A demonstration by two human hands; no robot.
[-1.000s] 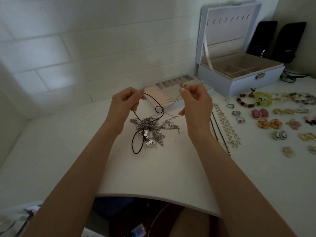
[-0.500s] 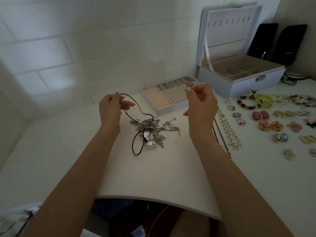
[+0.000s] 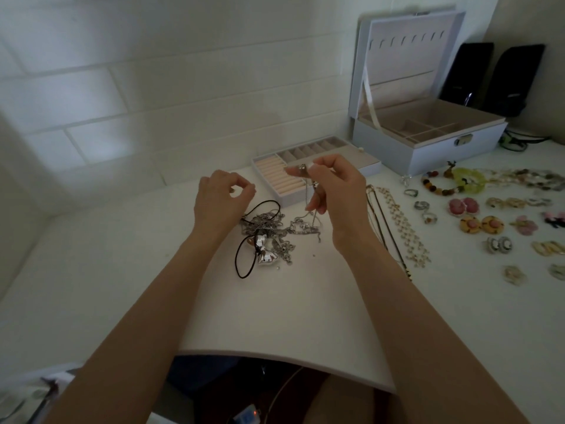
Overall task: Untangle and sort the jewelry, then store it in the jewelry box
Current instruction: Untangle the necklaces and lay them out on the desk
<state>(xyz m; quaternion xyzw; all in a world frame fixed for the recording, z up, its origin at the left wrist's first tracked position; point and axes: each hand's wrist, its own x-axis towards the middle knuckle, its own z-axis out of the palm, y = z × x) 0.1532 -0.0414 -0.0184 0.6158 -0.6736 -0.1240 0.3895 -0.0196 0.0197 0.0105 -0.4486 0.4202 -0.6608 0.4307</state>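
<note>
white tabletop (image 3: 275, 301) under a pale brick wall (image 3: 153, 87). over it, left hand (image 3: 221, 197) with thumb and forefinger curled together; cannot tell whether anything pinched. right hand (image 3: 336, 191) pinching a thin silver chain (image 3: 306, 194), hanging down into a tangle of silver chains and black cord (image 3: 272, 229) below. beyond, an open white jewelry box (image 3: 443, 142) at the back right.

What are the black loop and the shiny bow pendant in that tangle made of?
Black cord: seemingly leather or waxed cord, matte, lying in smooth stiff loops. Bow pendant: probably polished silver-toned metal, given mirror-like highlights; plated plastic is possible.
</note>
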